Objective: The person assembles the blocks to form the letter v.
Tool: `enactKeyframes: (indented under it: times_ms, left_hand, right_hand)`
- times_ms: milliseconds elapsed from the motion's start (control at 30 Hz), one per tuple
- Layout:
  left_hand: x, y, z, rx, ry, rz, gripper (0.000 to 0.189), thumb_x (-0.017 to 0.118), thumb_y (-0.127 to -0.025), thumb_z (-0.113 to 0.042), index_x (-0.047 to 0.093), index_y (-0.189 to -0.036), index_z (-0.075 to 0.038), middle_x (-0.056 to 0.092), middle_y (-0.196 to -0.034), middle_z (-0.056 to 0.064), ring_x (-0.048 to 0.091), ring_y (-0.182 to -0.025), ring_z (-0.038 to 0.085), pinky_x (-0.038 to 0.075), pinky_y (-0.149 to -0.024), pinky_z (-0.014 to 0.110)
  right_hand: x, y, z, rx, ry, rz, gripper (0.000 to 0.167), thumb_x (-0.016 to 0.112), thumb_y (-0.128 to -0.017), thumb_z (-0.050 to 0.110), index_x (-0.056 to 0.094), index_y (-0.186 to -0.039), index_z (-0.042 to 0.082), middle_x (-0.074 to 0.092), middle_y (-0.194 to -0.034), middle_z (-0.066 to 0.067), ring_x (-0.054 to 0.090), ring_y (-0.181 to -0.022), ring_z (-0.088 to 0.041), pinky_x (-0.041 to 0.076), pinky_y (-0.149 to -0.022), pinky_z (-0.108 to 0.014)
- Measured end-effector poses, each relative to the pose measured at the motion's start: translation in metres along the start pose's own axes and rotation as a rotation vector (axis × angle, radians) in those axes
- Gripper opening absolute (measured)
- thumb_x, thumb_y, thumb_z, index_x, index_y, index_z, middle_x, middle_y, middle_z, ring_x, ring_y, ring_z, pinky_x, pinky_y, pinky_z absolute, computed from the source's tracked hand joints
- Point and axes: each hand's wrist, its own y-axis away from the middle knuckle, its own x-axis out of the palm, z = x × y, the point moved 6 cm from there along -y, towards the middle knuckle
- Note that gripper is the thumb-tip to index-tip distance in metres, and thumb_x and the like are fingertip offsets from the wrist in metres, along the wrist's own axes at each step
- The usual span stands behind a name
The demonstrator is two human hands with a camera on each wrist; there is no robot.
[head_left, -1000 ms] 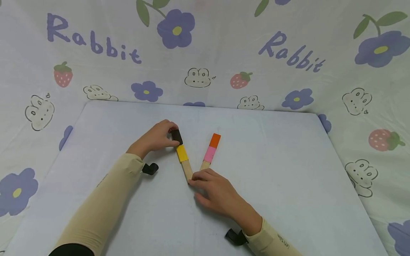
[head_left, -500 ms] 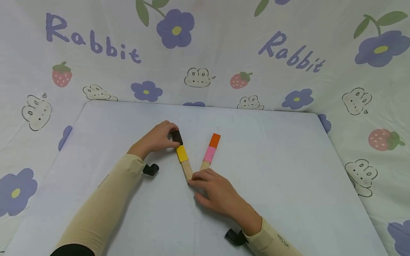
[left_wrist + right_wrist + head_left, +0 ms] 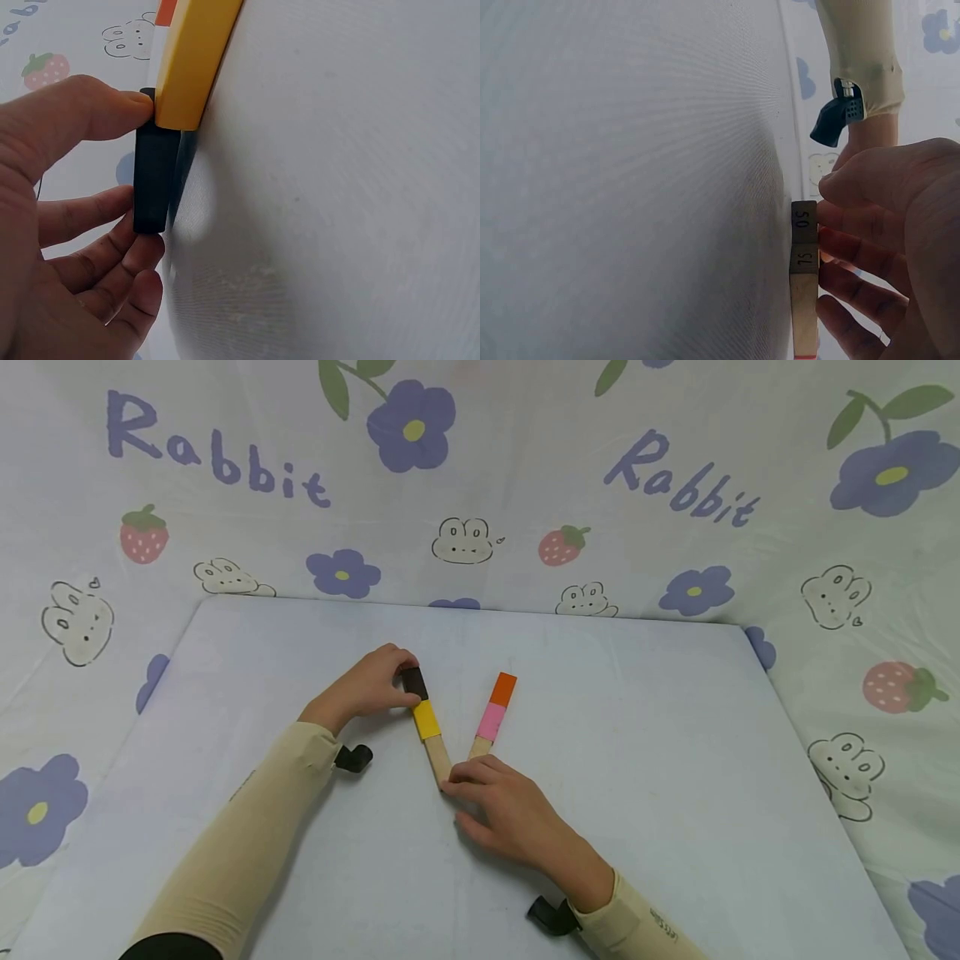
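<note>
My left hand (image 3: 365,682) pinches a black block (image 3: 415,683) between thumb and fingers. The black block touches the end of a yellow block (image 3: 427,720), followed by a plain wooden block (image 3: 438,762), in one slanting row. A second row holds an orange block (image 3: 503,690), a pink block (image 3: 491,722) and another wooden block (image 3: 481,747), partly hidden. Both rows lean together like a V. At its bottom my right hand (image 3: 510,814) rests its fingertips on the wooden blocks, thumb held apart. In the right wrist view, small end faces (image 3: 804,221) carry printed numbers.
The blocks lie on a white tabletop (image 3: 675,760). Behind and beside it hangs a patterned cloth (image 3: 510,443) with rabbits, flowers and strawberries. Black wrist cameras sit on both sleeves, the left camera (image 3: 353,757) and the right camera (image 3: 552,916).
Almost nothing differs. The left hand and the black block have shifted very slightly toward the yellow block; the right hand holds its place.
</note>
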Motion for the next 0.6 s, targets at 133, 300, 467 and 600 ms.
enactKeyframes:
  times_ms: [133,300,467,600]
  left_hand:
    - [0.0002,0.0,-0.0006,-0.004,0.004,0.0,0.06,0.083,-0.092,-0.026,0.063,-0.141,0.002,0.06,-0.133,0.019,0.057,-0.12,0.033,0.046,-0.112,0.049]
    - [0.0005,-0.0008,-0.0001,-0.004,0.009,0.001,0.061,0.083,-0.092,-0.025,0.062,-0.142,0.002,0.059,-0.134,0.019,0.057,-0.12,0.033,0.046,-0.112,0.049]
    - [0.001,-0.0007,-0.0003,0.004,0.014,0.002,0.06,0.083,-0.091,-0.025,0.062,-0.141,0.003,0.06,-0.133,0.019,0.057,-0.12,0.033,0.046,-0.112,0.048]
    - [0.001,-0.0006,-0.0006,0.006,0.013,0.005,0.06,0.083,-0.091,-0.025,0.063,-0.14,0.003,0.06,-0.132,0.019,0.057,-0.119,0.033,0.046,-0.112,0.048]
  right_hand:
    - [0.0002,0.0,-0.0001,0.004,-0.002,0.003,0.039,0.08,-0.096,0.017,0.078,-0.135,0.013,0.067,-0.13,0.003,0.056,-0.127,-0.014,0.053,-0.105,-0.033]
    - [0.0002,0.0,-0.0002,0.006,0.0,0.006,0.04,0.081,-0.096,0.017,0.078,-0.135,0.013,0.067,-0.13,0.003,0.056,-0.127,-0.014,0.053,-0.105,-0.033]
    - [0.0004,-0.0002,-0.0002,0.009,-0.001,0.01,0.04,0.081,-0.096,0.018,0.077,-0.136,0.013,0.067,-0.13,0.003,0.056,-0.127,-0.014,0.053,-0.105,-0.033]
    - [0.001,-0.0002,-0.0006,0.009,0.002,0.012,0.04,0.081,-0.097,0.018,0.078,-0.136,0.014,0.067,-0.13,0.003,0.056,-0.127,-0.013,0.053,-0.105,-0.033]
